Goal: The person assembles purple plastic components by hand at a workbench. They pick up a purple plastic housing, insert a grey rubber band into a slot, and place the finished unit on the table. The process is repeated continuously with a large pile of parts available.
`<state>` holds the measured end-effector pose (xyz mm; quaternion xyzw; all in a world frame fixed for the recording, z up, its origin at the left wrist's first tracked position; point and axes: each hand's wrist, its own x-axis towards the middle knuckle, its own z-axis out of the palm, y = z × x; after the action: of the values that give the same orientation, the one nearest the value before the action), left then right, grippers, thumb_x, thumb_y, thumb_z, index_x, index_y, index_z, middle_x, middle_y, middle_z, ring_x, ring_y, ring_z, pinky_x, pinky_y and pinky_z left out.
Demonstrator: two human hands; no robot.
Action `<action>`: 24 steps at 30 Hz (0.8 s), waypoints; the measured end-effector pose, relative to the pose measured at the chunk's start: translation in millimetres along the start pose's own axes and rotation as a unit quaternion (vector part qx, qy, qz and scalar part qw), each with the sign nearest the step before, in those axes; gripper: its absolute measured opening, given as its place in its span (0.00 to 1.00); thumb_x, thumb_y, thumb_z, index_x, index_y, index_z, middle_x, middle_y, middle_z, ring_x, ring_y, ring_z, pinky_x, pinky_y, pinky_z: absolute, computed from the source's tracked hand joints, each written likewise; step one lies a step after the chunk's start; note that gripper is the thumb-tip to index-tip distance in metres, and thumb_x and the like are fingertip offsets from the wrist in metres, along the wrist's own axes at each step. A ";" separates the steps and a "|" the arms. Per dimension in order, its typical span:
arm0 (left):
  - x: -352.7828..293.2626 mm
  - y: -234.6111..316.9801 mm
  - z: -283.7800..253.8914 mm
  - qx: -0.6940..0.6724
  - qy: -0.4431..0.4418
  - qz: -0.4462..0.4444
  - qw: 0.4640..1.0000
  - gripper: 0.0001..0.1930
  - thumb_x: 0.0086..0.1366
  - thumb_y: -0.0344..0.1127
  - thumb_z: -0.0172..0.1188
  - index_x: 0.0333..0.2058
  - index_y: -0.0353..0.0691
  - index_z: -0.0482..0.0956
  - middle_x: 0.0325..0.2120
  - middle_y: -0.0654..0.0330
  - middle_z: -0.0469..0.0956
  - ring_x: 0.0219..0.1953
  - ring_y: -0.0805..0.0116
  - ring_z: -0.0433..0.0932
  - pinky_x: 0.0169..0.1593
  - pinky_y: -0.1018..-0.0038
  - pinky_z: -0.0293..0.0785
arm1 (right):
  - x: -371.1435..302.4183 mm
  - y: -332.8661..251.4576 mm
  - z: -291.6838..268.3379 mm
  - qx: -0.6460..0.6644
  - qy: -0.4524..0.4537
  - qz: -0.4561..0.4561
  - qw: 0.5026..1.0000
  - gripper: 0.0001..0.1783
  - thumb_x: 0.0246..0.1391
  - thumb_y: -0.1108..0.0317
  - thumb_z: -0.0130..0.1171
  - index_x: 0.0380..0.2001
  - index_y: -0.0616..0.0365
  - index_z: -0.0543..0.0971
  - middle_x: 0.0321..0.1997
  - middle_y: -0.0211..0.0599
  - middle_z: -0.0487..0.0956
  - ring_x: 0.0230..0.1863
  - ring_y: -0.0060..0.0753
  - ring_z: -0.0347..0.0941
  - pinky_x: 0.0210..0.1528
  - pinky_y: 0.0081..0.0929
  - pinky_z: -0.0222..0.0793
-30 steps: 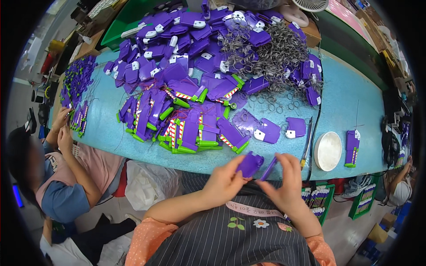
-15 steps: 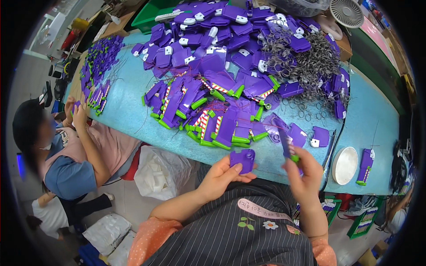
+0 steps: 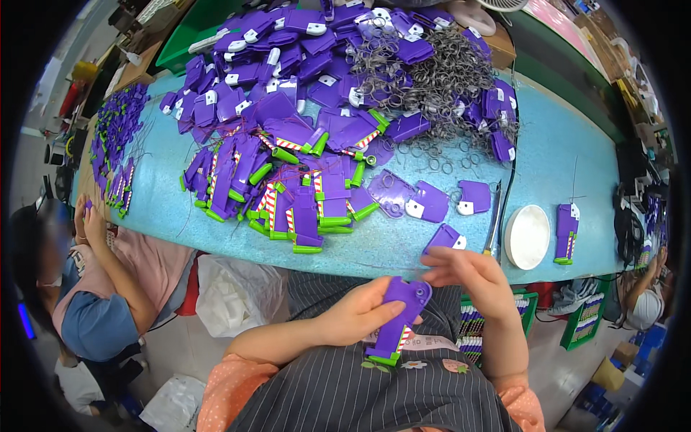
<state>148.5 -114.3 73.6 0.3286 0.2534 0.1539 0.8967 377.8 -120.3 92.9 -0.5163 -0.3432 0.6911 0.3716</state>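
My left hand (image 3: 360,315) is closed around a purple plastic wing piece (image 3: 391,333), which has a red-and-white striped edge, a green tip and a rounded end with a small hole. It hangs in front of my striped apron, off the table edge. My right hand (image 3: 473,279) is just to its right, fingers stretched out with nothing seen in them. Beyond those fingers, a purple panel with a white corner (image 3: 444,236) lies at the table's near edge. More such panels (image 3: 430,202) lie farther back, beside a clear-looking purple one (image 3: 391,193).
Striped, green-tipped wing pieces (image 3: 302,205) are heaped ahead, with purple-and-white panels (image 3: 288,50) and metal rings (image 3: 439,79) behind. To the right are tweezers (image 3: 494,219), a white bowl (image 3: 527,237) and a finished-looking wing (image 3: 566,232). A co-worker (image 3: 101,288) sits at left.
The striped, green-tipped piece from my right hand is now together with the purple panel in my left hand, nearer my body. My right hand has emptied. The view has shifted.
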 end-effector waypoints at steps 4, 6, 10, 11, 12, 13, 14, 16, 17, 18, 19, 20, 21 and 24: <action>18.1 1.7 6.9 -0.025 -0.059 -0.069 0.996 0.13 0.68 0.30 0.43 0.50 0.35 0.60 0.40 0.56 0.74 0.41 0.72 0.75 0.46 0.73 0.73 | 29.6 -12.4 30.8 0.037 0.014 -0.046 0.998 0.18 0.60 0.66 0.49 0.48 0.67 0.74 0.45 0.45 0.78 0.37 0.27 0.76 0.41 0.26 0.73; 19.6 4.0 7.1 -0.046 -0.047 -0.083 0.994 0.13 0.68 0.31 0.43 0.50 0.35 0.60 0.41 0.55 0.74 0.40 0.71 0.75 0.46 0.73 0.73 | 32.9 -22.8 40.6 0.002 0.050 -0.131 0.990 0.14 0.56 0.71 0.53 0.44 0.67 0.76 0.37 0.42 0.80 0.29 0.23 0.73 0.32 0.22 0.70; 11.0 5.9 -4.2 -0.039 0.082 0.033 0.995 0.15 0.69 0.32 0.43 0.52 0.34 0.59 0.44 0.53 0.73 0.42 0.68 0.76 0.46 0.72 0.73 | 6.6 -45.6 49.1 -0.347 0.136 -0.341 0.863 0.10 0.45 0.78 0.60 0.34 0.66 0.79 0.21 0.38 0.74 0.20 0.26 0.70 0.22 0.23 0.64; 6.8 9.7 -4.2 -0.044 0.125 0.082 0.988 0.16 0.69 0.32 0.43 0.53 0.34 0.59 0.45 0.53 0.73 0.43 0.67 0.76 0.46 0.72 0.74 | 2.4 -38.7 50.9 -0.360 0.143 -0.361 0.848 0.10 0.43 0.79 0.60 0.33 0.65 0.79 0.21 0.37 0.73 0.20 0.25 0.69 0.21 0.21 0.63; 2.1 14.5 -3.0 -0.031 0.119 0.125 0.985 0.17 0.69 0.31 0.43 0.54 0.33 0.59 0.47 0.53 0.72 0.45 0.67 0.76 0.47 0.72 0.73 | -2.9 -29.3 50.9 -0.374 0.152 -0.379 0.833 0.10 0.42 0.81 0.61 0.32 0.65 0.78 0.20 0.36 0.72 0.19 0.25 0.68 0.20 0.20 0.61; 0.5 16.3 0.4 -0.028 0.119 0.132 0.984 0.17 0.69 0.31 0.43 0.54 0.33 0.60 0.47 0.53 0.72 0.45 0.67 0.76 0.48 0.72 0.73 | -5.5 -21.9 50.5 -0.388 0.159 -0.397 0.816 0.11 0.40 0.82 0.61 0.31 0.65 0.78 0.20 0.36 0.72 0.19 0.25 0.67 0.20 0.19 0.60; -1.4 16.4 3.9 -0.026 0.120 0.139 0.983 0.17 0.69 0.30 0.43 0.54 0.32 0.60 0.47 0.53 0.72 0.45 0.67 0.75 0.48 0.72 0.73 | -5.2 -17.6 51.3 -0.399 0.164 -0.411 0.803 0.12 0.36 0.83 0.63 0.29 0.62 0.77 0.18 0.33 0.70 0.16 0.25 0.65 0.16 0.20 0.58; -2.7 14.9 9.5 -0.002 0.115 0.174 0.978 0.17 0.68 0.28 0.44 0.54 0.31 0.61 0.47 0.54 0.72 0.46 0.70 0.75 0.49 0.74 0.72 | -5.4 -12.2 51.2 -0.424 0.172 -0.447 0.769 0.12 0.36 0.82 0.63 0.29 0.61 0.77 0.17 0.30 0.69 0.14 0.25 0.64 0.15 0.21 0.58; -2.7 11.5 11.1 0.005 0.118 0.185 0.976 0.17 0.68 0.28 0.44 0.54 0.31 0.61 0.47 0.55 0.72 0.45 0.71 0.74 0.48 0.75 0.72 | -4.5 -8.7 50.9 -0.436 0.176 -0.464 0.751 0.12 0.36 0.82 0.63 0.29 0.61 0.77 0.16 0.29 0.69 0.13 0.24 0.64 0.15 0.21 0.58; -2.3 7.0 11.6 0.014 0.122 0.195 0.973 0.17 0.68 0.28 0.43 0.55 0.31 0.61 0.46 0.55 0.72 0.45 0.73 0.74 0.48 0.76 0.71 | -0.7 -2.7 51.4 -0.438 0.193 -0.479 0.736 0.14 0.32 0.80 0.65 0.28 0.61 0.78 0.15 0.29 0.68 0.13 0.27 0.64 0.14 0.23 0.58; -2.2 3.7 12.0 0.022 0.125 0.205 0.970 0.17 0.68 0.27 0.43 0.55 0.31 0.61 0.46 0.56 0.73 0.45 0.74 0.73 0.48 0.77 0.71 | -0.5 -2.1 52.2 -0.445 0.202 -0.468 0.737 0.13 0.32 0.80 0.65 0.28 0.61 0.78 0.15 0.29 0.68 0.13 0.28 0.64 0.13 0.23 0.58; -2.4 2.2 12.6 0.040 0.122 0.207 0.970 0.17 0.68 0.27 0.43 0.55 0.30 0.61 0.45 0.56 0.73 0.44 0.76 0.73 0.48 0.78 0.70 | -0.7 -1.8 52.9 -0.452 0.211 -0.457 0.737 0.13 0.32 0.80 0.65 0.27 0.61 0.78 0.15 0.29 0.68 0.12 0.28 0.64 0.13 0.23 0.58; -3.5 0.9 12.5 0.057 0.121 0.210 0.968 0.17 0.68 0.27 0.43 0.54 0.30 0.61 0.44 0.57 0.73 0.44 0.77 0.73 0.47 0.79 0.70 | -0.1 -1.3 53.4 -0.458 0.217 -0.447 0.738 0.12 0.32 0.79 0.65 0.26 0.60 0.78 0.15 0.30 0.68 0.12 0.28 0.64 0.13 0.24 0.58; -3.8 -5.3 11.1 0.106 0.131 0.216 0.962 0.17 0.68 0.27 0.44 0.54 0.30 0.63 0.40 0.59 0.75 0.39 0.80 0.72 0.42 0.81 0.70 | -1.1 1.5 53.4 -0.449 0.229 -0.439 0.744 0.11 0.32 0.79 0.65 0.25 0.61 0.77 0.15 0.30 0.68 0.12 0.28 0.63 0.13 0.24 0.57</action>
<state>152.1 -125.6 78.7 0.4458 0.3069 0.3577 0.7610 326.0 -126.9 104.4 -0.5590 -0.7069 0.0784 0.4263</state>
